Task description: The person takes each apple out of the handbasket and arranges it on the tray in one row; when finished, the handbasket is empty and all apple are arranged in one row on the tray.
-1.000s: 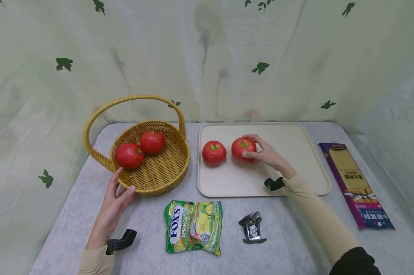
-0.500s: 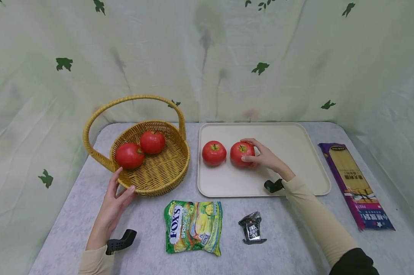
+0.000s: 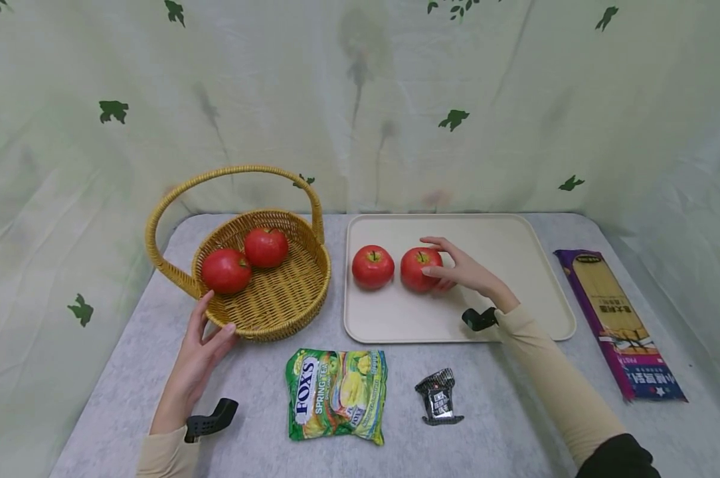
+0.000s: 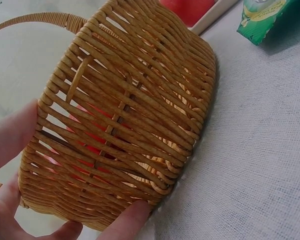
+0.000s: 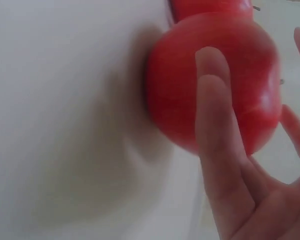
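Observation:
On the beige tray (image 3: 515,292), my right hand (image 3: 470,271) is around a red apple (image 3: 412,271), its thumb beside the front and its index finger raised off the top. In the right wrist view the fingers spread loosely about that apple (image 5: 172,85), which sits on the tray. Left of it is a second apple (image 3: 372,267). My left hand (image 3: 195,355) touches the near left side of the wicker basket (image 3: 282,292) with spread, fairly straight fingers. Two apples lie inside the basket, one at the left (image 3: 225,271), the other behind it (image 3: 266,247).
A green candy bag (image 3: 337,396) lies in front, between basket and tray. Right of it is a small black wrapped packet (image 3: 440,398). A long purple pasta pack (image 3: 620,322) lies at the table's right side. The basket's tall handle (image 3: 234,170) arches over it.
The apple in my right hand has shifted slightly left and down on the tray. My right fingers have since loosened, the index finger lifting off it. My left hand stays in place.

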Motion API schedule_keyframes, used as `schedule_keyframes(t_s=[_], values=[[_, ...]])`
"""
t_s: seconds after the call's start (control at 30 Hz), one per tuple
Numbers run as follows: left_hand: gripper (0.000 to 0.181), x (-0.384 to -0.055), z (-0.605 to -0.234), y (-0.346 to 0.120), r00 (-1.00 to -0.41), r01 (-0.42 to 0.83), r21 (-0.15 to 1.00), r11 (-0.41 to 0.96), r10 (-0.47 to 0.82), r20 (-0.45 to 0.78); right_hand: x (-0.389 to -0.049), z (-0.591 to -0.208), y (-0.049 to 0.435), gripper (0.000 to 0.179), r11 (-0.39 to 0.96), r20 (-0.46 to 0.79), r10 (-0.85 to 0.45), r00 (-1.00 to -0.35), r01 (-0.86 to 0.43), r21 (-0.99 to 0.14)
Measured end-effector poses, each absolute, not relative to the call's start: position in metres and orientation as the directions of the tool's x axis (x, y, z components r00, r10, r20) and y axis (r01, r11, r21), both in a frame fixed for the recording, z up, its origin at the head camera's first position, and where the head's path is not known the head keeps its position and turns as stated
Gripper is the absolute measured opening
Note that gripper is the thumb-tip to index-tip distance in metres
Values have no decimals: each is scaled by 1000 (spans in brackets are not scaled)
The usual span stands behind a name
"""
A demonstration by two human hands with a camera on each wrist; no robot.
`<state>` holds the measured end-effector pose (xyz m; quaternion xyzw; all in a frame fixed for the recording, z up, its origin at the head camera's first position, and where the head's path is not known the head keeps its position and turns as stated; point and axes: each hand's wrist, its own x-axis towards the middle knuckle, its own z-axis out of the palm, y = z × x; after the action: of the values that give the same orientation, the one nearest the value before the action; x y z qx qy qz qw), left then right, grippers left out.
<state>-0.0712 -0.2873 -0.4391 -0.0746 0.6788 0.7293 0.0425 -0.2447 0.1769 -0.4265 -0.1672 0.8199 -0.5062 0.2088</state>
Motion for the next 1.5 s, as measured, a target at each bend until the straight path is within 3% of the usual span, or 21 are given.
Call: schedule_keyframes(t_s=[0.4,0.5,0.77,0.97,1.5], values=[[76,-72,-440,-288,-985,-165,984,-65,-43,-168,-243,-398,143,55,292,-20,-573,-819,-182,-939],[76,-72,-441,-288,-984,-167,984,-66,-46,-170,-235,-384,120,54,240,4,-623,-782,-197,-951],[76,-73,-440,-287,-984,-169,983,-79,-47,-173,-240,-387,53,52,139,90,-741,-666,-283,-949],[76,-73,-441,-288,-984,-170,982,-83,-47,-174,-242,-379,4,54,78,77,-803,-591,-232,-970],[75,-74,-440,-289,-982,-183,980,-76,-43,-186,-265,-376,-70,62,111,-91,-759,-644,9,-994]])
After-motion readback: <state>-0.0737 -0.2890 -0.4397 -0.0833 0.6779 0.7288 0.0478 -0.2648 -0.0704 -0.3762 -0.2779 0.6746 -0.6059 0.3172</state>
